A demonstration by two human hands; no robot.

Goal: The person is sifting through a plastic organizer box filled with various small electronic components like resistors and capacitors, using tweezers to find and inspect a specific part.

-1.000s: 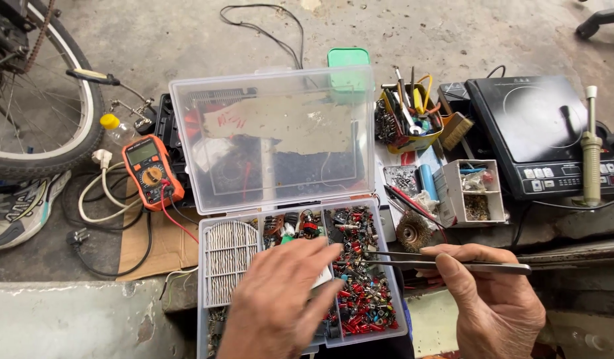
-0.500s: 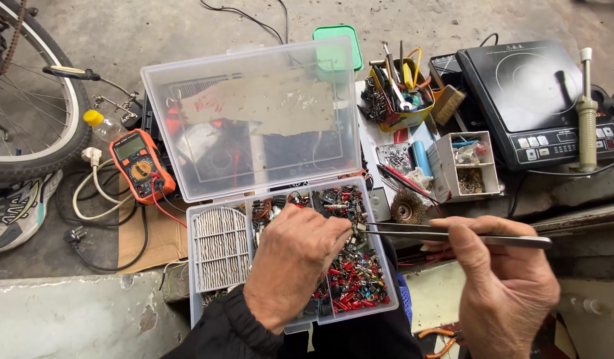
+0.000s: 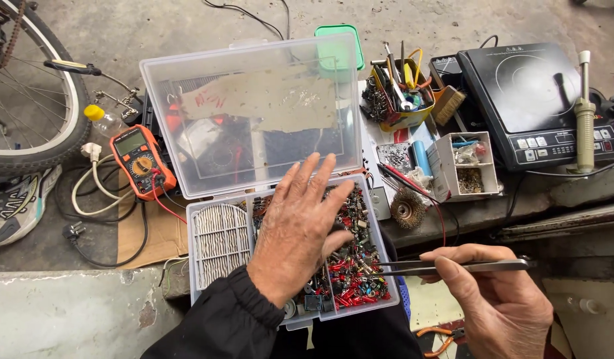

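Clear plastic compartment box (image 3: 217, 262), lid propped open for access, holds small red and black electronic parts (image 3: 357, 279) under the left hand (image 3: 300, 229), fingers spread flat, while the right hand (image 3: 503, 302) beside the box pinches slim metal tweezers (image 3: 453, 267) pointed at them.

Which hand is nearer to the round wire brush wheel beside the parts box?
Left. The left hand lies spread over the parts box, just beside the wire brush wheel. The right hand, holding tweezers, sits lower, farther off.
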